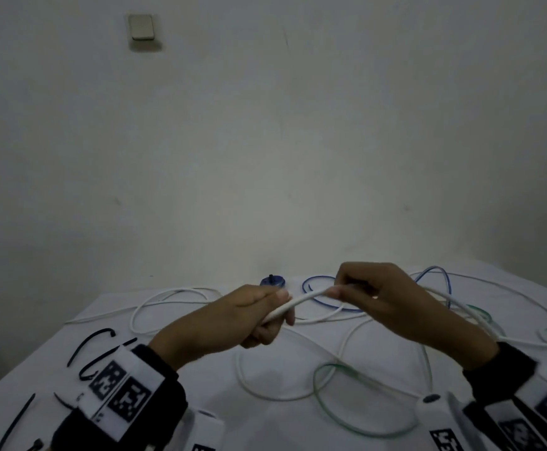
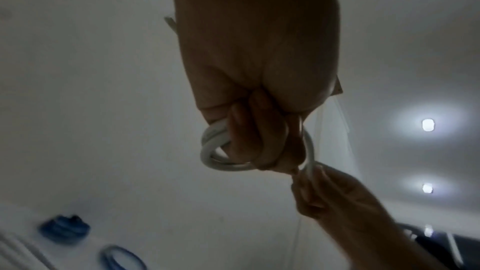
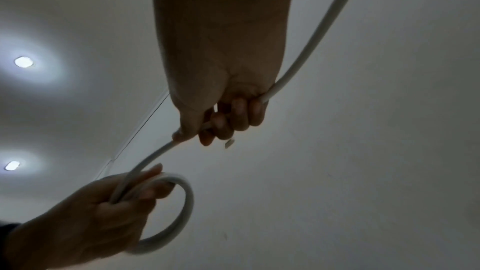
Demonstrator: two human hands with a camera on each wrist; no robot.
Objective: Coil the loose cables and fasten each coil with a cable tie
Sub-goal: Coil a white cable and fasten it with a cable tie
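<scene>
item: white cable (image 1: 301, 300), raised above the table (image 1: 174, 320), spanning both hands. left hand (image 1: 233, 315) fingers curled round a small started loop; right hand (image 1: 373, 297) pinches the feed just beside it. advice: lay equal turns, slack untwisted. cable ties (image 1: 85, 345) left of left hand.

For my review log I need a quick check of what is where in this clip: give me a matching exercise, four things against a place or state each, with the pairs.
Things:
1. white cable
2. blue cable
3. black cable ties
4. green cable

Places or states:
A. lying at the table's near left
B. held between the left hand and the right hand, with a small loop at the left hand
C. looped on the table in front, near side
D. looped on the table at the far side, behind the hands

Pairs: 1-B, 2-D, 3-A, 4-C
</scene>
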